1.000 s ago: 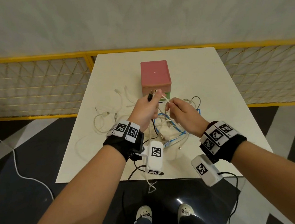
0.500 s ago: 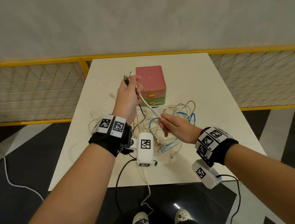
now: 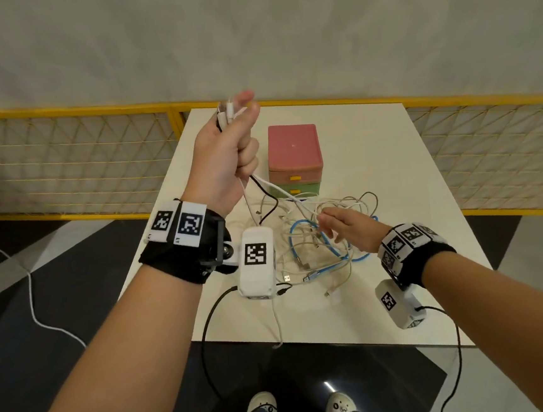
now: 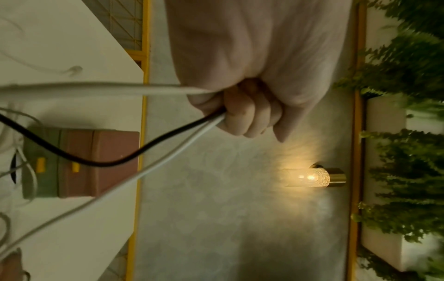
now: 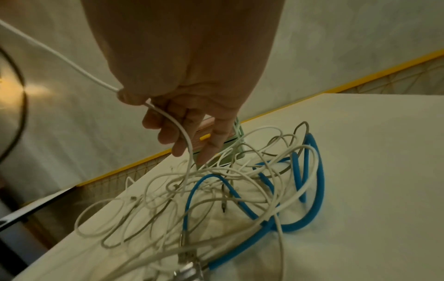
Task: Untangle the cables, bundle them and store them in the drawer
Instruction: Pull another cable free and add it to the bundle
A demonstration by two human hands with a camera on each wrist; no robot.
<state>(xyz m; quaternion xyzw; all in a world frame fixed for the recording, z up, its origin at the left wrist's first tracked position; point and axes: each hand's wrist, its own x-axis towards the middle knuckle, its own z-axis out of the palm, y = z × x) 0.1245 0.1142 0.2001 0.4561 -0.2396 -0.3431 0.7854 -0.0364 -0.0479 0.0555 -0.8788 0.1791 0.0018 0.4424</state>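
Note:
My left hand [image 3: 234,136] is raised above the table's far left and grips the ends of several cables [image 3: 226,112], white and black; in the left wrist view those held cables [image 4: 168,133] leave the fist [image 4: 240,106]. The white cable [image 3: 282,193] slopes down to my right hand [image 3: 338,229], low over the tangle [image 3: 313,245]. In the right wrist view this white cable [image 5: 177,125] passes under the thumb and along the loosely spread fingers [image 5: 168,136]. A blue cable [image 5: 310,190] loops through the pile. The pink and green drawer box [image 3: 293,151] stands behind, drawers closed.
The white table [image 3: 391,162] ends at a yellow mesh fence [image 3: 63,165] along the back. A white cable end hangs over the table's front edge [image 3: 276,330]. A lit wall lamp [image 4: 312,177] and green plants [image 4: 408,133] lie beyond the fence.
My left hand has risen up and to the left, drawing the held cables taut out of the pile. My right hand has slid down along the white cable toward the tangle.

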